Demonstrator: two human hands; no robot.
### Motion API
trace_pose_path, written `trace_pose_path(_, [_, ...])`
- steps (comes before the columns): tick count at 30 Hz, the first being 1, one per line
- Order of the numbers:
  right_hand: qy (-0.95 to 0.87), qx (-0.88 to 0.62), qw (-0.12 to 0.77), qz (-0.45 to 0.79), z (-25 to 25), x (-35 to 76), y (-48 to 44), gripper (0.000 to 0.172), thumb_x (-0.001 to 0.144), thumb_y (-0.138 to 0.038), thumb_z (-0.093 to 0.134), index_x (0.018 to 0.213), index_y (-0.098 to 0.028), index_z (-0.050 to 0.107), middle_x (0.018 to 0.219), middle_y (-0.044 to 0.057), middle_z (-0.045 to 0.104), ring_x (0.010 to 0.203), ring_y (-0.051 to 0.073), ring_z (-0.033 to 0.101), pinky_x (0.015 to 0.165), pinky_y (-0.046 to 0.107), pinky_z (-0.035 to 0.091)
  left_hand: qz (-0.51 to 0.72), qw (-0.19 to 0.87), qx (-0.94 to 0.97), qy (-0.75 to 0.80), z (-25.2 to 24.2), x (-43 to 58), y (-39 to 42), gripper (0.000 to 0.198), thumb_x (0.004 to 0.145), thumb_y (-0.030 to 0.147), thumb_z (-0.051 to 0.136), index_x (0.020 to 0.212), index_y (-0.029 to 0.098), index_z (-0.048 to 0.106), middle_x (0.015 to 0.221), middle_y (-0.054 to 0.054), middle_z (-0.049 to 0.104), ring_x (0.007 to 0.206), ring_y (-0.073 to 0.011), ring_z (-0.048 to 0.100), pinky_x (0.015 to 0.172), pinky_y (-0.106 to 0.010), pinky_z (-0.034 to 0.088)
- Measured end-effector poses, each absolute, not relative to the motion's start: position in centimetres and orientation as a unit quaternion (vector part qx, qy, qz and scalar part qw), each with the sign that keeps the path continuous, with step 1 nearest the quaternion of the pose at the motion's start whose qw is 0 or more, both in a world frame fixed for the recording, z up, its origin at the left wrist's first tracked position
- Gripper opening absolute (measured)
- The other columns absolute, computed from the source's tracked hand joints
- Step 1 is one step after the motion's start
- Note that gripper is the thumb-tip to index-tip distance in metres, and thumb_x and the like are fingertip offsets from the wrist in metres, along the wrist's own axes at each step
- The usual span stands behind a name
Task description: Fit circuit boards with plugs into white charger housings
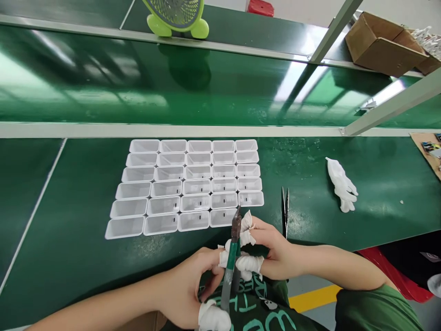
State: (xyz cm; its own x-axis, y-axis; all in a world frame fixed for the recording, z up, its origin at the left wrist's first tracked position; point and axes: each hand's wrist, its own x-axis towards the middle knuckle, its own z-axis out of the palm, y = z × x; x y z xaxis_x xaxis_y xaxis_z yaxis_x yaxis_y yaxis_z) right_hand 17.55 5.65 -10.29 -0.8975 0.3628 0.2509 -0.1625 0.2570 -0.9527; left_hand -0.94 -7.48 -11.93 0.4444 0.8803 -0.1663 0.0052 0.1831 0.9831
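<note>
Pliers with green handles (231, 257) point away from me in front of my chest, jaws up by the nearest row of bins. My left hand (186, 285) is closed at the handles, its wrapped fingertips against them. My right hand (272, 248) is beside the pliers' head with fingers bent together; whatever is between them is hidden. White wraps cover several fingertips of both hands. Just beyond are several rows of white plastic bins (196, 220), many with a small dark piece inside. Black tweezers (285, 209) lie right of the bins.
A white glove (341, 184) lies on the green table (303, 161) at the right. A metal-edged shelf (206, 132) crosses behind the bins. Above stand a green fan (177, 16) and an open cardboard box (386, 46). A brown board (427, 151) is at the far right.
</note>
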Motion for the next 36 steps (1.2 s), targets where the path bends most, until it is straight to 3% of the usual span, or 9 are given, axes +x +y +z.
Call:
trace_pose_path(4, [-0.744,-0.105,0.217,0.623,-10.4,17.8,5.7,0.025,0.097,-0.037,0.064,0.081,-0.019,0.059,0.085,0.006,0.059,0.084,0.016,0.055,0.076,0.029,0.05,0.329,0.624,0.542,0.457,-11.6,-0.7,-6.9,0.026,0.081,0.038,0.067,0.073,0.019,0.051,0.058,0.006,0.041,0.053,-0.0094,0.037,0.049,-0.022,0.029])
trace_pose_path(7, [-0.738,-0.133,0.225,0.622,-10.5,18.1,5.7,0.028,0.092,-0.039,0.071,0.077,-0.018,0.06,0.081,0.004,0.059,0.079,0.015,0.055,0.072,0.029,0.048,0.334,0.612,0.532,0.48,-11.6,-0.7,-6.4,0.024,0.088,0.034,0.061,0.072,0.018,0.052,0.055,0.007,0.037,0.052,-0.0081,0.029,0.05,-0.023,0.024])
trace_pose_path(12, [-0.662,-0.187,0.101,0.718,-10.3,18.3,6.0,0.034,0.094,-0.049,0.066,0.082,-0.018,0.057,0.081,0.004,0.059,0.072,0.014,0.055,0.068,0.029,0.05,0.35,0.707,0.442,0.428,-11.4,-1.1,-6.2,0.033,0.098,0.045,0.053,0.092,0.015,0.065,0.079,-0.004,0.061,0.06,-0.0098,0.041,0.055,-0.022,0.036])
trace_pose_path(16, [-0.604,-0.205,0.064,0.767,-10.4,18.4,6.2,0.04,0.089,-0.05,0.072,0.077,-0.02,0.048,0.07,-0.004,0.047,0.063,0.01,0.044,0.064,0.025,0.044,0.359,0.756,0.37,0.404,-11.7,-1.3,-6.4,0.037,0.099,0.051,0.052,0.102,0.018,0.068,0.084,-0.004,0.065,0.054,-0.0067,0.036,0.049,-0.019,0.033])
trace_pose_path(20, [-0.621,-0.197,0.048,0.758,-10.6,18.5,6.3,0.038,0.091,-0.052,0.069,0.084,-0.019,0.051,0.069,-0.005,0.046,0.063,0.01,0.042,0.066,0.026,0.041,0.353,0.792,0.301,0.397,-12.6,-1.0,-6.5,0.046,0.091,0.061,0.062,0.101,0.017,0.069,0.075,-0.003,0.065,0.048,-0.0057,0.035,0.044,-0.018,0.029])
trace_pose_path(24, [-0.6,-0.196,0.013,0.775,-10.6,18.5,6.3,0.04,0.092,-0.056,0.065,0.096,-0.019,0.052,0.067,-0.006,0.047,0.061,0.01,0.046,0.064,0.026,0.045,0.343,0.807,0.265,0.401,-13.3,-0.7,-6.8,0.054,0.086,0.068,0.064,0.098,0.015,0.069,0.048,0.005,0.049,0.041,-0.0075,0.033,0.04,-0.019,0.027])
trace_pose_path(26, [-0.592,-0.198,0.009,0.781,-10.5,18.5,6.2,0.042,0.091,-0.058,0.066,0.093,-0.019,0.05,0.067,-0.006,0.044,0.061,0.01,0.047,0.064,0.026,0.047,0.343,0.811,0.263,0.394,-13.3,-0.7,-6.8,0.053,0.086,0.067,0.064,0.097,0.015,0.069,0.052,0.004,0.052,0.042,-0.0069,0.033,0.041,-0.02,0.026])
trace_pose_path(31, [-0.582,-0.201,-0.016,0.788,-10.1,18.5,6.3,0.043,0.092,-0.06,0.064,0.087,-0.02,0.046,0.075,-0.003,0.05,0.063,0.01,0.051,0.063,0.025,0.049,0.376,0.821,0.26,0.342,-12.8,-1.0,-6.5,0.043,0.09,0.058,0.065,0.086,0.015,0.066,0.074,-0.006,0.068,0.068,-0.0155,0.059,0.061,-0.024,0.039])
trace_pose_path(36, [-0.579,-0.196,-0.03,0.791,-9.5,18.7,6.8,0.041,0.094,-0.058,0.061,0.088,-0.02,0.047,0.08,-0.001,0.052,0.07,0.012,0.054,0.067,0.026,0.05,0.375,0.822,0.26,0.342,-12.6,-1.1,-6.3,0.045,0.089,0.06,0.063,0.084,0.015,0.065,0.075,-0.007,0.069,0.064,-0.0146,0.055,0.06,-0.025,0.037])
